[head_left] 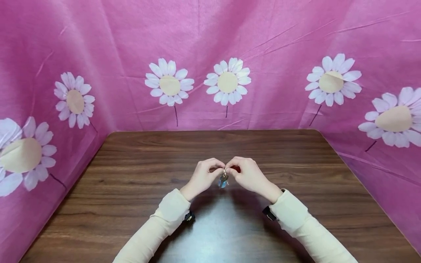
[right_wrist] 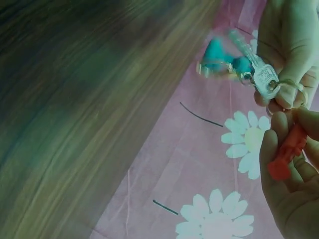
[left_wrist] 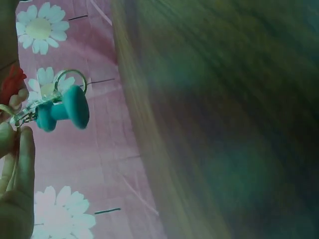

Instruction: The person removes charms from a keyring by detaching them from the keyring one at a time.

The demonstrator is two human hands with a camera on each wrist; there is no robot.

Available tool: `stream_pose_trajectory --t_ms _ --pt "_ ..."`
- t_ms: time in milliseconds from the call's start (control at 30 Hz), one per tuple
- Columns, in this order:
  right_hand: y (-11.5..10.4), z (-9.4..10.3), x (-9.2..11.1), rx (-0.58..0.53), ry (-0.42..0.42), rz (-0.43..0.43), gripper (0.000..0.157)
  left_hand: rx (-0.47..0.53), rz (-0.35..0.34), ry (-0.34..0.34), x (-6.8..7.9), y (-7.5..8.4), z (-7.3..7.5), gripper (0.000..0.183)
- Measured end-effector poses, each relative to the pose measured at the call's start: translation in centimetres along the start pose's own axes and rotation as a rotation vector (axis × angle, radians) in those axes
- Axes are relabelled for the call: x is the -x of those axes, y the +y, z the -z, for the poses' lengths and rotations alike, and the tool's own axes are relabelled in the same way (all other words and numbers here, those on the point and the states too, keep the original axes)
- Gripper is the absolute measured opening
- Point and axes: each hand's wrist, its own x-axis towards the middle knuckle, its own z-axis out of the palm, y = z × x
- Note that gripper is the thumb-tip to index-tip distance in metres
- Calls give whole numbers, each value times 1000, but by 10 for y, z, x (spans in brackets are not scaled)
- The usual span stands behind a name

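Note:
Both hands meet fingertip to fingertip above the table, with a bunch of keys (head_left: pixel 223 179) dangling between them. My left hand (head_left: pixel 204 176) pinches the brass-coloured key ring (right_wrist: pixel 300 90) from one side, while my right hand (head_left: pixel 248 174) pinches it from the other. A silver key (right_wrist: pixel 264 74) hangs off this ring in the right wrist view. Linked by a short chain is a teal dumbbell-shaped charm (left_wrist: pixel 76 107) with a second ring (left_wrist: pixel 85 82) beside it. Against the right hand's fingers lies a small red charm (right_wrist: pixel 286 157), its shape partly covered.
A brown wood-grain table (head_left: pixel 131 153) lies below the hands. Pink cloth (head_left: pixel 125 36) printed with white daisies walls its back and both sides. Dark bands with small devices (head_left: pixel 270 213) sit at the wrists, by the cream sleeves (head_left: pixel 291 212).

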Motion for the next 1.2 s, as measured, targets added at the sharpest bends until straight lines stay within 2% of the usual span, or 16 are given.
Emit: stream_pose_trajectory --t_ms 100,200,267,333,467,600,767,933,1100,1200 --pt "-2 1 2 35 34 19 5 -140 -102 70 1 2 4 5" --pt "-4 3 3 57 75 29 4 -267 -167 119 1 7 9 4" --pt "-6 3 2 56 94 38 3 -313 -180 162 0 10 12 3" --pt "-7 3 1 44 107 39 3 -304 -159 206 -1 13 14 3" --pt "-5 2 0 -23 134 -7 3 -144 -53 268 -4 19 14 3" --pt "-3 1 -4 -167 142 -87 4 71 118 291 -6 21 12 1" --pt "-1 -2 -8 -292 125 -148 4 217 308 322 -5 23 9 2" --pt "4 -4 -10 -348 107 -189 5 364 410 349 -6 27 2 3" --pt "4 -8 -12 -359 95 -176 4 556 457 433 -6 26 -4 11" --pt "2 -9 -13 -368 97 -168 4 666 472 479 -6 26 -7 7"
